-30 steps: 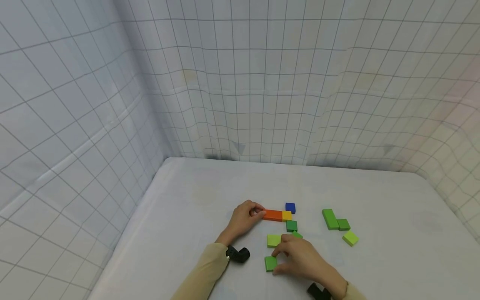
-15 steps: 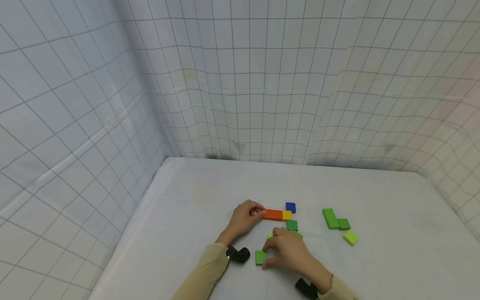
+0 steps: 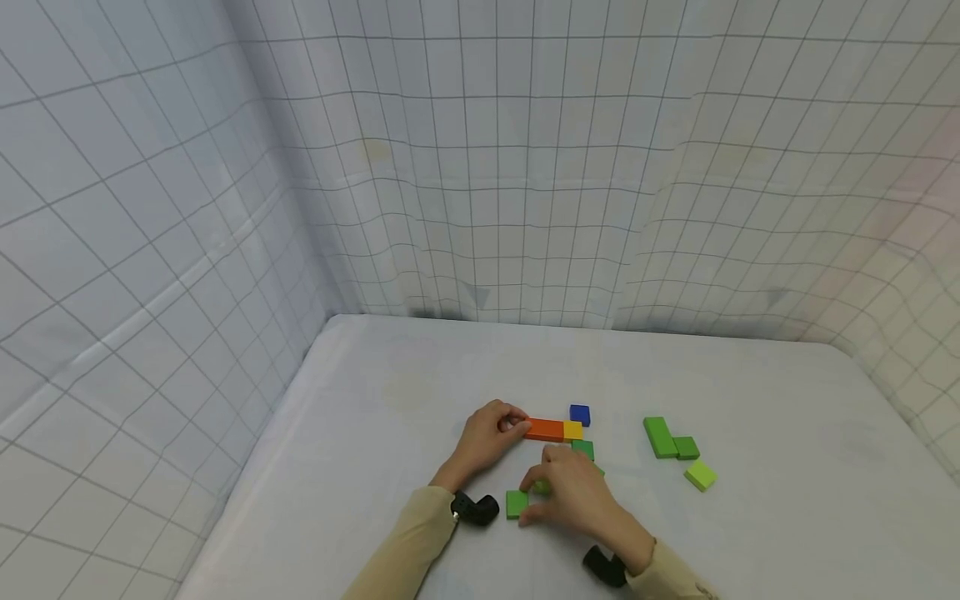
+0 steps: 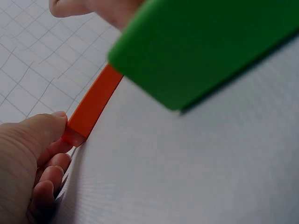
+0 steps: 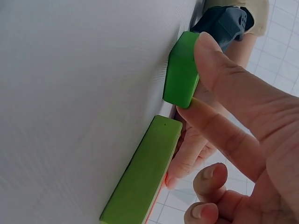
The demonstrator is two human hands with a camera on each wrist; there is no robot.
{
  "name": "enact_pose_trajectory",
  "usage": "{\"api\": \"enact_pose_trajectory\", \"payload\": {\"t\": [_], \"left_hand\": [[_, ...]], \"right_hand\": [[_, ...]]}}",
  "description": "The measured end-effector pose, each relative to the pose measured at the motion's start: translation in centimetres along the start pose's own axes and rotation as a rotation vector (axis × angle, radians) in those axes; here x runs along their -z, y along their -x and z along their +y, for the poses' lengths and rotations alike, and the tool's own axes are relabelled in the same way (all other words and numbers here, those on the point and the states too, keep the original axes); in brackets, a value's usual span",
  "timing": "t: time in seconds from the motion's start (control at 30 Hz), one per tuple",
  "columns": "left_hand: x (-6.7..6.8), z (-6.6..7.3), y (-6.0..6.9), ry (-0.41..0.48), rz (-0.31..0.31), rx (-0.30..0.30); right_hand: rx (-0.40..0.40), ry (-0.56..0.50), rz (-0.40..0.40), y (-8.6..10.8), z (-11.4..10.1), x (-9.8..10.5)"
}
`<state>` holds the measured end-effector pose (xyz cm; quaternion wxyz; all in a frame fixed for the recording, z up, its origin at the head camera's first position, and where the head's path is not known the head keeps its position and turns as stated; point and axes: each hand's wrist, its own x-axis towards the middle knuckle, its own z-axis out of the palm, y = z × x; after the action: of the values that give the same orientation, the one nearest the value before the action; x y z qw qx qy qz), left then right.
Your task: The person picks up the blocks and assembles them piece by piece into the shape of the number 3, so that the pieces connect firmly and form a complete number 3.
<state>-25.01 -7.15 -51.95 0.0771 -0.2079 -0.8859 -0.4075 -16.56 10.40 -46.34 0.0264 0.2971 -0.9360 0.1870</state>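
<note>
My left hand [image 3: 483,437] rests at the left end of a long orange block [image 3: 545,429], pinching that end between thumb and fingers, as the left wrist view shows. My right hand [image 3: 573,496] pinches a small green block [image 3: 517,504] by its edges between thumb and index finger; its other fingers are curled free in the right wrist view. Close by that green block lies a longer yellow-green block [image 5: 142,177], mostly covered by my right hand in the head view. A yellow block [image 3: 572,431] touches the orange block's right end.
Behind the yellow block sits a blue block [image 3: 580,415], and in front of it a dark green one [image 3: 582,450]. Off to the right lie a long green block [image 3: 660,437], a small green block [image 3: 686,448] and a lime block [image 3: 701,475]. Gridded white curtains [image 3: 495,167] surround the white table [image 3: 390,400].
My right hand has moved left and then away from me, carrying the small green block, and now covers more of the yellow-green block. My left hand stays on the orange block.
</note>
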Motion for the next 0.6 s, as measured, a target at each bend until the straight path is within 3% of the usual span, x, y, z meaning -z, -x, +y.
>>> {"api": "enact_pose_trajectory", "payload": {"t": [0.33,0.6], "left_hand": [[0.12,0.13,-0.01,0.001,-0.009,0.009],[0.02,0.04,0.01,-0.005,-0.013,0.016]], "right_hand": [[-0.006,-0.018,0.005,-0.56,0.31,-0.25],[-0.01,-0.009,0.055,-0.62,0.47,-0.6]]}}
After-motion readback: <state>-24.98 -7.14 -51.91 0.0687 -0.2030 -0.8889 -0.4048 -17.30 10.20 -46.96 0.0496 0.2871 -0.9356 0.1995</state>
